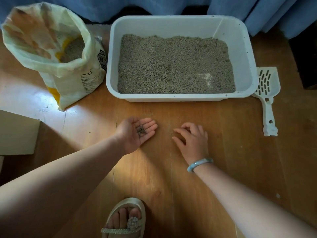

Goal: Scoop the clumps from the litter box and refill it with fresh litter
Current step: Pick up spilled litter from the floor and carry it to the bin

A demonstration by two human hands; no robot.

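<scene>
A person's flat, upturned left hand (pixel 137 133) cradles stray litter grains (pixel 141 131) while the right hand's (pixel 193 138) curled fingers (pixel 178 131) apparently pinch more off the floor (pixel 171 177); any tilt would spill them.

Person, seen from above: two bare forearms, no sleeves in view. Left hand (pixel 135 133) without rings or wristwear. Right hand (pixel 193 140) likewise ringless; at its wrist a smooth, rounded bangle (pixel 199 164), pale blue-green and glossy, of one solid piece. One foot at the lower edge in an open-toed sandal (pixel 126 219), cream-coloured sole, with a narrow glittering strap across the toes and a pale rosette ornament above it.
</scene>
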